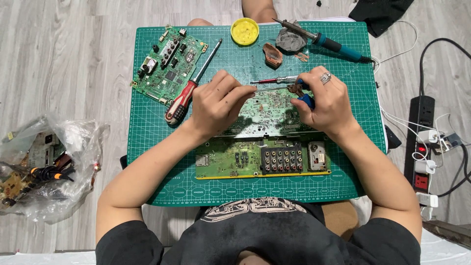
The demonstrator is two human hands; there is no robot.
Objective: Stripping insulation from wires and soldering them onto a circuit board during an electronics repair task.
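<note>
Left hand (219, 103) curled, fingertips pinched on a thin solder wire (267, 89), knuckles up, resting on the upturned board (267, 114) mid-mat. Right hand (324, 100) fisted around a blue-handled tool (305, 99), tip hidden, ring on one finger. Slim red screwdriver (272, 80) lies just beyond both hands. Second board (262, 159), green, with connector block, at the mat (147, 147) near edge. Far-left corner: small green PCB (169, 66), red-black screwdriver (189, 93) beside it. Far edge: yellow round tin (245, 31), teal soldering iron (328, 43). Off the mat, left: clear bag (46, 162) of parts.
</note>
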